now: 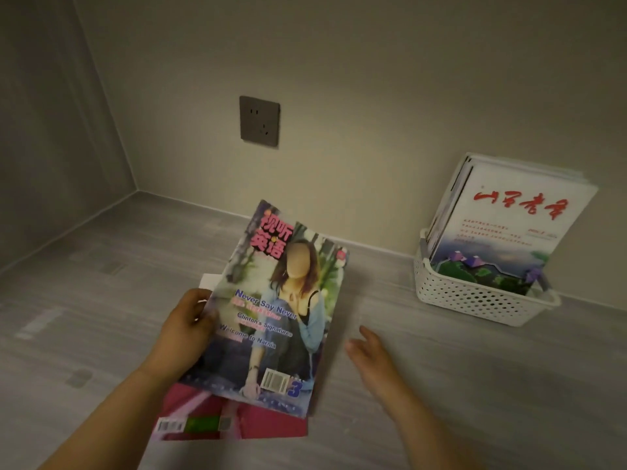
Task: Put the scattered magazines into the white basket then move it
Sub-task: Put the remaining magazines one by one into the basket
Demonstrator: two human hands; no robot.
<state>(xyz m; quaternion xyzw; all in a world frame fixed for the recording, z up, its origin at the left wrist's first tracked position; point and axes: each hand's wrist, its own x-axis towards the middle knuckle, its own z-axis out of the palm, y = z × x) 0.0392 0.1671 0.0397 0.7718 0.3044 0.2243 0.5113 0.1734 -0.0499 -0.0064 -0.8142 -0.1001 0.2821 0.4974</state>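
The left hand (188, 329) curled its fingers round the edge of a glossy magazine (271, 317) tilted above a pink magazine (237, 422) on the grey wood-grain surface (101, 300), the right hand (369, 354) beside it straight-fingered and empty, the perforated white plastic basket (475, 300) holding upright magazines (509, 225) near the wall (373, 96).

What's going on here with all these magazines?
A person is tidying magazines. Their left hand grips a colourful magazine by its edge, lifted above a pink magazine lying on the grey surface. The right hand is open and holds nothing. By the wall, the white basket already has several upright magazines standing in it.
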